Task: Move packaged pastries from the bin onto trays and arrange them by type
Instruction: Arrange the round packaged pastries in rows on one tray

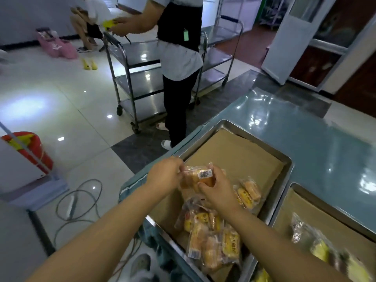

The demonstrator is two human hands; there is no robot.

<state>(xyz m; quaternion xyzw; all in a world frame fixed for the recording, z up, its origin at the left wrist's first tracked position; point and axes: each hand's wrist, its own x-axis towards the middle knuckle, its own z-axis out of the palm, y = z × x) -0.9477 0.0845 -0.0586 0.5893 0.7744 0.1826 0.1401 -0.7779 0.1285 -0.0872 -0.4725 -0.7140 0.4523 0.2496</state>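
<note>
Now pastry pack (200,177) pinched between fingers (218,177).

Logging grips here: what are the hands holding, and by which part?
One packaged pastry, held by both: the left hand pinches its left wrapper edge, the right hand grips its right end.

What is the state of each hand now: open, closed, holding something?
Left hand: closed, pinching the end of the pastry packet.
Right hand: closed, gripping the same pastry packet.
</note>
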